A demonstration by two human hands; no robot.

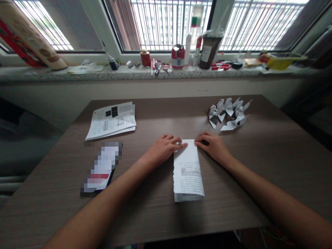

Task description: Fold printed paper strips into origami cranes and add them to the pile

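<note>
A narrow folded strip of printed paper (188, 171) lies lengthwise on the brown wooden table (272, 155), in front of me. My left hand (163, 148) presses its fingertips on the far left corner of the strip. My right hand (214, 145) presses down on the far right corner. Both hands lie flat on the paper and table, with fingers bent inward toward the strip's far edge.
A pile of several small folded paper pieces (229, 114) sits at the far right. A stack of printed sheets (112, 121) lies far left, with a phone (102, 169) nearer. The windowsill (145, 72) holds a can, bottles, a cup and small tools.
</note>
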